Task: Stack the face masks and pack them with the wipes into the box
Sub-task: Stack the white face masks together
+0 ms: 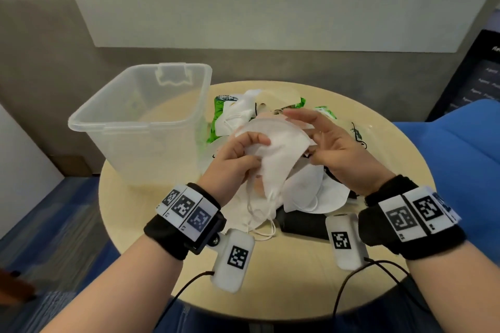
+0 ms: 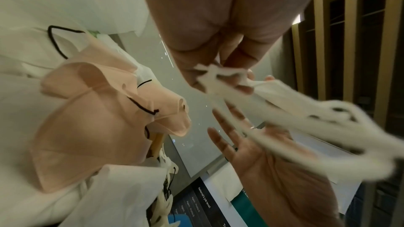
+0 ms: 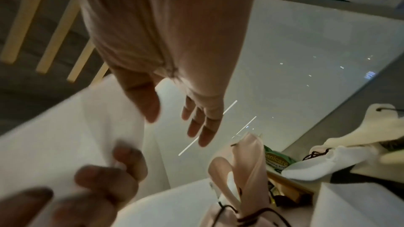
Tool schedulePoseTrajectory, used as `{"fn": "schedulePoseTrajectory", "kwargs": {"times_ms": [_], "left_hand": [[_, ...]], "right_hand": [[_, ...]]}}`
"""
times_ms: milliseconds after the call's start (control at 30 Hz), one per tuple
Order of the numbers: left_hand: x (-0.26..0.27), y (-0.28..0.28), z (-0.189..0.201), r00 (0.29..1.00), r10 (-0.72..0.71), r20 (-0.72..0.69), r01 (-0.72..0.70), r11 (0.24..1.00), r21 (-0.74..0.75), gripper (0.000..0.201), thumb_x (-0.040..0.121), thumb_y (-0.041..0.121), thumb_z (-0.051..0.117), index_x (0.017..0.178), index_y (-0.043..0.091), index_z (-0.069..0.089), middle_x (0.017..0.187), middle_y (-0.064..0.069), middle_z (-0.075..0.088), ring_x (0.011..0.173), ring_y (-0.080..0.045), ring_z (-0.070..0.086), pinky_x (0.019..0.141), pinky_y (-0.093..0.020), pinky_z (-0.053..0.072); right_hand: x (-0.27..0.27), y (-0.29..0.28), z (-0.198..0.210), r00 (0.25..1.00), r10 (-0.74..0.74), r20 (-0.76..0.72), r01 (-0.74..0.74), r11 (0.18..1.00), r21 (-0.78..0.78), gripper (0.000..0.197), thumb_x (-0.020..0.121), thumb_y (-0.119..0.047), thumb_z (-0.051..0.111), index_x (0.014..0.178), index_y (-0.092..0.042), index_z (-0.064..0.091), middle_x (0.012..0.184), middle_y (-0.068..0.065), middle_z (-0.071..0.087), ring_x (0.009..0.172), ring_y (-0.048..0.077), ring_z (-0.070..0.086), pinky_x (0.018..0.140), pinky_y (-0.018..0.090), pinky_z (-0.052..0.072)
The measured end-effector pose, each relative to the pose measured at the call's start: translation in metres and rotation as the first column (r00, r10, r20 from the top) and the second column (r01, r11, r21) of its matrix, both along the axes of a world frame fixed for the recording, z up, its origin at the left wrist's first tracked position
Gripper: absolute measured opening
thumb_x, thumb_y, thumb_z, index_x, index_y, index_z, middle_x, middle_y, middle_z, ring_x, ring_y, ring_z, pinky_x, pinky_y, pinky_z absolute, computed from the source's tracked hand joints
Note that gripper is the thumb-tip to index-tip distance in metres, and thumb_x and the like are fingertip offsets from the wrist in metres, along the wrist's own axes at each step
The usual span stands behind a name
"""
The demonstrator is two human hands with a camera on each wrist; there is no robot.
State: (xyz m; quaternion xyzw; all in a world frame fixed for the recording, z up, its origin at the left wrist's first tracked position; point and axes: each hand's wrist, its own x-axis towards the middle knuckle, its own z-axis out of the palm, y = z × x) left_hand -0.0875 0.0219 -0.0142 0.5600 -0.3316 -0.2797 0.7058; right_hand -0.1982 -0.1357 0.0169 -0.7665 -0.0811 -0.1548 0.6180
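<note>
left hand (image 1: 238, 162) pinching mask (image 1: 273, 149) edge

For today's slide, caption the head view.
Left hand grips a white fabric face mask beside the clear plastic box.

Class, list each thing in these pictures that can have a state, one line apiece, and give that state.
Box: upright, no lid on, seems empty.
White mask: lifted above the pile, pinched by the left hand.
Right hand: fingers spread, beside the mask.
Mask pile: loose, unstacked on the table.
Wipes: still on the table, partly buried.
</note>
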Motion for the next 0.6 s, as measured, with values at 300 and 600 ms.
{"fn": "schedulePoseTrajectory", "kwargs": {"times_ms": [300,600], "left_hand": [[0.009,0.016,-0.017,0.959,0.035,0.280,-0.087,0.980,0.177,0.080,0.065,0.059,0.057,0.135,0.038,0.023,0.135,0.014,0.039,0.131,-0.007,0.036,0.100,-0.025,0.035],[0.019,0.048,-0.053,0.875,0.273,0.400,-0.307,0.952,0.020,0.044,0.074,0.009,0.060,0.083,0.050,0.046,0.067,-0.002,0.053,0.055,-0.028,0.042,0.052,-0.037,0.037]], "right_hand": [[0.019,0.012,-0.012,0.954,-0.296,-0.050,0.219,0.800,-0.558,0.011,0.084,-0.012,0.066,0.074,-0.013,0.061,0.073,-0.012,0.063,0.078,0.001,0.056,0.068,0.024,0.039],[0.058,0.033,-0.029,0.928,-0.364,-0.075,0.282,0.822,-0.494,0.015,0.081,-0.017,0.070,0.092,-0.012,0.061,0.066,-0.003,0.053,0.063,0.008,0.047,0.062,0.019,0.038]]}}
